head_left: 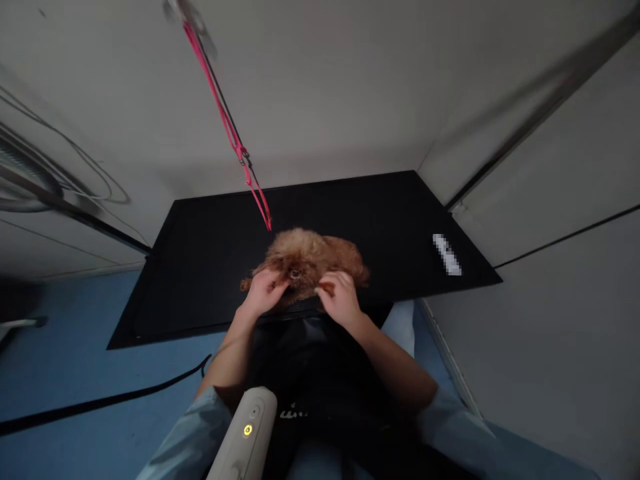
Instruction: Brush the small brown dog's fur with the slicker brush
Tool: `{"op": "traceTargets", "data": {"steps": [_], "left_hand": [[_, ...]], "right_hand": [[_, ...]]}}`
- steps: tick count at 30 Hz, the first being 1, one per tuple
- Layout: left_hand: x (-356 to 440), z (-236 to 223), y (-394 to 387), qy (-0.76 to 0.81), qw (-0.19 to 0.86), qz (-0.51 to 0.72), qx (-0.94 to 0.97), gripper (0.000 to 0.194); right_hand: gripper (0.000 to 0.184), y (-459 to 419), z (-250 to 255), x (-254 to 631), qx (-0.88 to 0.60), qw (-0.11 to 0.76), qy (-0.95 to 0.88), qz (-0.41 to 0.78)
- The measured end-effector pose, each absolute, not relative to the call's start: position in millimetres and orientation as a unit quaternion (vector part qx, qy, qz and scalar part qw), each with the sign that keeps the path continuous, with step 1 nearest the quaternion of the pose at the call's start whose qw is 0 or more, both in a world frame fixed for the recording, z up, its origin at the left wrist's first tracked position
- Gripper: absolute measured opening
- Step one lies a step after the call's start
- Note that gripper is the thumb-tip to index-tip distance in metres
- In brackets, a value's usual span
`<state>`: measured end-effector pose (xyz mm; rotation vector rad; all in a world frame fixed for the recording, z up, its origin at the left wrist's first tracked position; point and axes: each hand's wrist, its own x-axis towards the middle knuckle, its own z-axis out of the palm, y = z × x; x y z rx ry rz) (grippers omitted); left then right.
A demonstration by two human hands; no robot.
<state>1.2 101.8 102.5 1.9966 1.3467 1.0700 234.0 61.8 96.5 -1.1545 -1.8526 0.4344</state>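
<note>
Details Were Lost to Sight

The fingertips of the left hand [261,293] were partly hidden in the fur of a brown dog [299,247], whose features were blurred. Well to the right of the fingers of the right hand [342,299], a white object [447,254] was masked by pixelation. Below the fingers, a pale device [245,443] was cut off by the bottom edge, and lettering [294,415] was left unreadable.

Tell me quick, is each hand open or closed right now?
Left hand: curled against the curly brown dog; whether it grips can't be told.
Right hand: curled against the dog too; grip can't be told.
</note>
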Motion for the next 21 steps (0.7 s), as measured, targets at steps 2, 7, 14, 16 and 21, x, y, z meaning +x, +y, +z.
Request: {"op": "traceTargets", "data": {"steps": [2,7,14,16,21], "left_hand": [[-0.4,117.3,113.5,0.476,0.184,0.391,0.766,0.027],[5.6,134.7,138.9,0.424,0.184,0.395,0.794,0.031],[16.8,162.1,163.4,0.333,0.226,0.364,0.840,0.028],[27.4,169.4,171.9,0.299,0.258,0.334,0.856,0.030],[64.3,180.9,189.9,0.248,0.342,0.307,0.853,0.043]], "right_hand": [[0.006,71.0,109.7,234.1,-0.447,0.509,-0.726,0.118],[0.003,82.7,112.8,229.4,-0.399,0.439,-0.795,0.123],[0.017,75.1,100.1,249.9,-0.519,0.564,-0.610,0.202],[0.023,41.4,82.3,248.0,-0.520,0.502,-0.588,0.363],[0.056,-24.4,62.5,228.3,-0.332,0.356,-0.435,0.758]]}}
